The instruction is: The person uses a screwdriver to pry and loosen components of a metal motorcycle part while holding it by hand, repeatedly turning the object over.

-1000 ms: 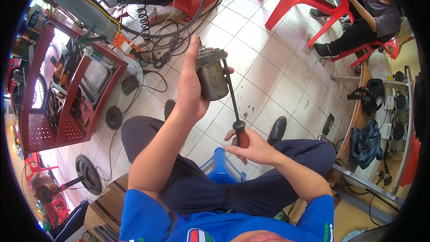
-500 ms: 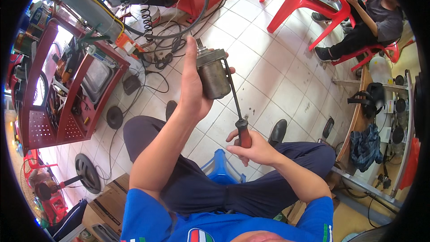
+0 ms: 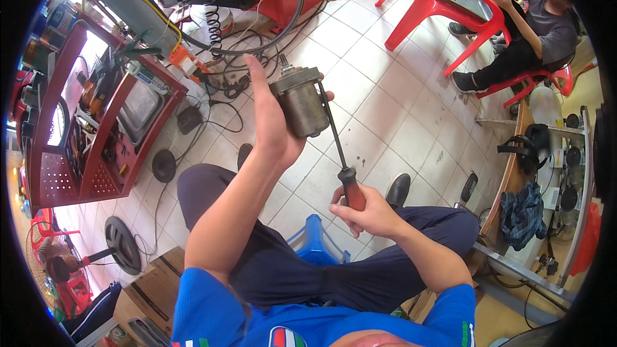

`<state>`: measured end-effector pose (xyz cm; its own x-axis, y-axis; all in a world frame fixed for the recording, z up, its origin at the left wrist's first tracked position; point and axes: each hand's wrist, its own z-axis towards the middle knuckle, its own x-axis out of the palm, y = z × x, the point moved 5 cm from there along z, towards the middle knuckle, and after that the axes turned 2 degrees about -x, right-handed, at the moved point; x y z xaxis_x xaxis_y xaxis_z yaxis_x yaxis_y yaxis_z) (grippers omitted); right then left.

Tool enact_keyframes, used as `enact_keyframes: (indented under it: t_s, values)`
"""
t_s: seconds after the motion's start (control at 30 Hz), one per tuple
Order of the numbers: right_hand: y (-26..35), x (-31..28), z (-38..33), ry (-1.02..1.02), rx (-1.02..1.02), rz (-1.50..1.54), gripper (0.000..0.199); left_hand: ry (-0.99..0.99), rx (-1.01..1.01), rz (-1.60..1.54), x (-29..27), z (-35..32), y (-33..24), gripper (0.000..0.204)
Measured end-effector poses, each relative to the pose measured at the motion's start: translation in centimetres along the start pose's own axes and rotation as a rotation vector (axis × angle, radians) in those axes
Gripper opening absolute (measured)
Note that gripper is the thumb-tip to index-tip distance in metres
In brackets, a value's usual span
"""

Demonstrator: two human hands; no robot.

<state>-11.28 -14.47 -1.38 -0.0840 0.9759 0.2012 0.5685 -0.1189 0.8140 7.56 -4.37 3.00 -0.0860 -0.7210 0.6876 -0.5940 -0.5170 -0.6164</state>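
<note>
My left hand [image 3: 273, 125] holds up a worn cylindrical metal motor [image 3: 304, 114], with a flange near its top and a small toothed shaft sticking up. The palm and fingers support it from the left and behind; the thumb stands away from it. In my right hand [image 3: 374, 213] is the red and black handle of a long-shafted screwdriver [image 3: 351, 189]. Its dark shaft runs up along the motor's right side, and the tip reaches the flange's edge. How the tip sits there is too small to tell.
Below the hands is a blue plastic stool [image 3: 314, 238] between my legs. A dark red tool rack [image 3: 96, 148] stands at left, with cables [image 3: 234, 83] on the tiled floor behind. At far right, a person [image 3: 546, 26] sits by a red chair [image 3: 443, 16]; a wooden-edged bench [image 3: 504, 202] is nearer.
My left thumb has swung left, away from the shaft, and the motor has tilted slightly left. My right fingers have drawn in around the screwdriver handle, which has shifted a little to the right.
</note>
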Motion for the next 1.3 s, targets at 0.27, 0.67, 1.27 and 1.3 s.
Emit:
enact_keyframes:
  t_s: [0.27,0.67,1.27,1.3]
  values:
    - [-0.2,-0.4,-0.2,-0.103,-0.093,-0.197,0.030,-0.101,0.063,-0.007,-1.1,0.3,-0.3,0.103]
    - [0.2,0.1,-0.2,-0.063,-0.058,-0.226,0.033,-0.123,-0.005,-0.010,-0.2,-0.2,0.7,0.101]
    - [0.0,-0.2,-0.2,-0.155,-0.173,-0.424,0.039,-0.145,0.069,0.057,-0.6,0.2,1.4,0.093]
    - [-0.1,-0.3,-0.2,-0.165,-0.196,-0.447,0.040,-0.140,0.052,0.052,-0.5,0.3,1.5,0.092]
